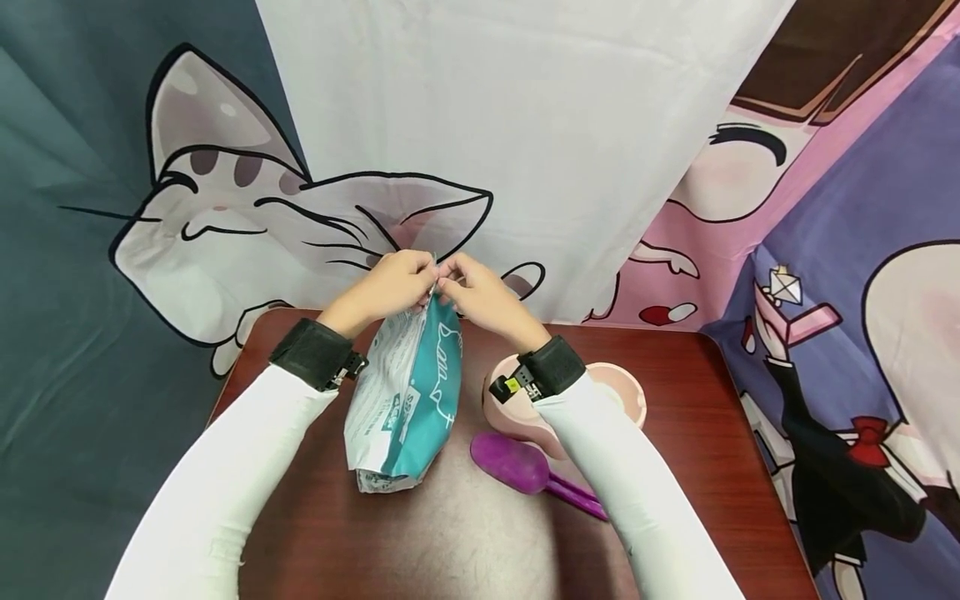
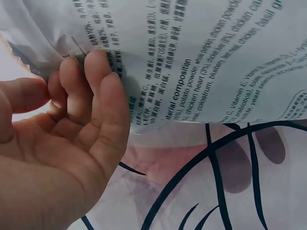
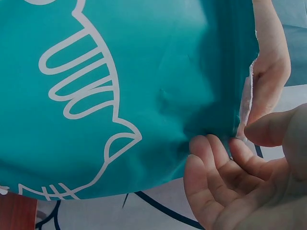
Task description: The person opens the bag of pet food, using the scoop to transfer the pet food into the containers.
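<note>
A teal and white pet food bag (image 1: 420, 392) stands upright on the table, its top edge between my two hands. My left hand (image 1: 401, 282) pinches that edge from the white, printed side; the left wrist view shows the thumb and fingertips at the edge beside small ingredient text (image 2: 192, 72). From the teal side, my right hand (image 1: 483, 296) pinches the same top edge close to the left. A torn, ragged strip of the bag's edge (image 3: 247, 93) shows in the right wrist view. Whether the mouth is parted cannot be seen.
A purple scoop (image 1: 517, 467) lies on the table (image 1: 300, 533) right of the bag, its handle partly under the right forearm. Behind it sits a pale pink double bowl (image 1: 626, 387), partly hidden by the right wrist. A cartoon-printed curtain (image 1: 525, 100) hangs behind the table.
</note>
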{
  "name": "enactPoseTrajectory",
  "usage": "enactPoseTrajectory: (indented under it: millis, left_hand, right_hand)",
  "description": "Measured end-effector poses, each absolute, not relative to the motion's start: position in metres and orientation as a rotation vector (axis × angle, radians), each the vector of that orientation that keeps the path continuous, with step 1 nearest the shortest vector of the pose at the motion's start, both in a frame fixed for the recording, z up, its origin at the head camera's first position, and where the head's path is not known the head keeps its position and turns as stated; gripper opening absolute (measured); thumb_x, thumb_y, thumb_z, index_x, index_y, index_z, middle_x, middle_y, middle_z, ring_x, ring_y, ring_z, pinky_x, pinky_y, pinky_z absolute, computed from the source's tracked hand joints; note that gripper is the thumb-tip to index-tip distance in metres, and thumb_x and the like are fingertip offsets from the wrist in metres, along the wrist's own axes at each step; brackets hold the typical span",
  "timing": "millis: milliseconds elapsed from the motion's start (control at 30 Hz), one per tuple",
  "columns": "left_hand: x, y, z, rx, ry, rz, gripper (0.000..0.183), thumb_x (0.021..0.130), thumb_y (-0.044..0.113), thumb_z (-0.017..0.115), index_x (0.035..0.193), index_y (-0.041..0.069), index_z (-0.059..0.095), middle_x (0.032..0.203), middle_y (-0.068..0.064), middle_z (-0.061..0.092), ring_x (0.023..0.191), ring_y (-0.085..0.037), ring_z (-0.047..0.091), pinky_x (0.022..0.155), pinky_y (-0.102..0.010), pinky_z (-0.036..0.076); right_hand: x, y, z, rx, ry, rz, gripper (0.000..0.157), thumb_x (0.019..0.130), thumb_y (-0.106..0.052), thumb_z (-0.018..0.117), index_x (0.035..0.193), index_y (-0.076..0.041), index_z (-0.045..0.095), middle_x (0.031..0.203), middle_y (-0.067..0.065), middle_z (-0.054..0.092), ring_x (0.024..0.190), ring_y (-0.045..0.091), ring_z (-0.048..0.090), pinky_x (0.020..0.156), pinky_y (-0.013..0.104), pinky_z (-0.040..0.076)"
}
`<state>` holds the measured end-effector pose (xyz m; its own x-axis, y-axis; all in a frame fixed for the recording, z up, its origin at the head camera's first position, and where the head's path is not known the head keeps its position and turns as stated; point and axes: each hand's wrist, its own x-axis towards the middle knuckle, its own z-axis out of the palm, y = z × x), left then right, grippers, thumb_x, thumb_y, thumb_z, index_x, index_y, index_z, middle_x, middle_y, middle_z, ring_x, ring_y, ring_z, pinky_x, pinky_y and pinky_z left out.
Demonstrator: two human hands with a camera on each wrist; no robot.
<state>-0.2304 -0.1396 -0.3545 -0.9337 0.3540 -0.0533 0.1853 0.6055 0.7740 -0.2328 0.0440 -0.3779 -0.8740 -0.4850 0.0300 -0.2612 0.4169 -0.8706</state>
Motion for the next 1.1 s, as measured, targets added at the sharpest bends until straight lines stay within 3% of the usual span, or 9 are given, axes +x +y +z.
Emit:
enactPoseTrajectory:
  millis: [267, 467, 567, 733, 900, 967, 1100]
  left_hand:
    - [-0.234, -0.142, -0.356, 0.358, 2.618, 1.3, 0.033, 0.103, 0.015, 0.046, 0.075, 0.005, 0.06, 0.063, -0.003, 0.064, 0.059, -0.015, 0.063, 0.058, -0.026, 0.053]
    - [-0.235, -0.145, -0.356, 0.312, 2.493, 1.453, 0.027, 0.101, 0.007, 0.045, 0.079, -0.001, 0.059, 0.061, -0.003, 0.06, 0.055, -0.013, 0.061, 0.055, -0.027, 0.054]
    - [-0.235, -0.145, -0.357, 0.302, 2.487, 1.487, 0.026, 0.099, 0.004, 0.046, 0.076, 0.0, 0.056, 0.059, -0.002, 0.058, 0.053, -0.012, 0.06, 0.054, -0.026, 0.054]
    - [-0.233, -0.142, -0.359, 0.297, 2.561, 1.466, 0.026, 0.097, 0.005, 0.046, 0.072, 0.005, 0.052, 0.057, -0.001, 0.058, 0.051, -0.01, 0.059, 0.054, -0.025, 0.054]
    - [-0.233, -0.141, -0.361, 0.266, 2.455, 1.582, 0.026, 0.1, 0.003, 0.049, 0.075, -0.001, 0.056, 0.06, -0.002, 0.057, 0.052, -0.013, 0.058, 0.054, -0.026, 0.055]
    - [-0.234, -0.142, -0.362, 0.248, 2.413, 1.63, 0.027, 0.101, 0.003, 0.05, 0.076, -0.003, 0.057, 0.06, -0.003, 0.056, 0.052, -0.014, 0.057, 0.054, -0.027, 0.054]
    - [-0.233, -0.144, -0.363, 0.233, 2.404, 1.652, 0.025, 0.099, 0.001, 0.048, 0.076, -0.004, 0.056, 0.059, -0.003, 0.055, 0.05, -0.014, 0.057, 0.053, -0.027, 0.054]
  right_hand:
    - [-0.236, 0.041, -0.38, -0.603, 2.372, -1.469, 0.021, 0.11, -0.027, 0.048, 0.111, -0.008, 0.057, 0.101, 0.012, 0.068, 0.093, 0.029, 0.071, 0.072, 0.028, 0.055]
    - [-0.24, 0.037, -0.383, -0.56, 2.285, -1.5, 0.026, 0.11, -0.028, 0.048, 0.106, -0.004, 0.058, 0.099, 0.011, 0.068, 0.089, 0.026, 0.071, 0.084, 0.048, 0.059]
    - [-0.241, 0.036, -0.383, -0.521, 2.236, -1.513, 0.025, 0.11, -0.024, 0.047, 0.102, -0.004, 0.06, 0.095, 0.011, 0.067, 0.086, 0.027, 0.071, 0.087, 0.053, 0.058]
    - [-0.242, 0.034, -0.384, -0.453, 2.143, -1.563, 0.026, 0.108, -0.014, 0.041, 0.093, -0.003, 0.06, 0.083, 0.008, 0.064, 0.074, 0.021, 0.069, 0.078, 0.043, 0.06]
    - [-0.243, 0.034, -0.385, -0.391, 2.036, -1.65, 0.032, 0.111, -0.023, 0.043, 0.089, -0.004, 0.057, 0.078, 0.006, 0.061, 0.066, 0.017, 0.066, 0.07, 0.035, 0.058]
    - [-0.244, 0.034, -0.384, -0.414, 2.05, -1.629, 0.033, 0.111, -0.026, 0.045, 0.089, -0.005, 0.056, 0.078, 0.006, 0.061, 0.066, 0.017, 0.066, 0.073, 0.039, 0.06]
    - [-0.244, 0.031, -0.381, -0.46, 2.094, -1.602, 0.027, 0.109, -0.015, 0.042, 0.087, -0.004, 0.054, 0.078, 0.008, 0.061, 0.067, 0.019, 0.066, 0.081, 0.055, 0.058]
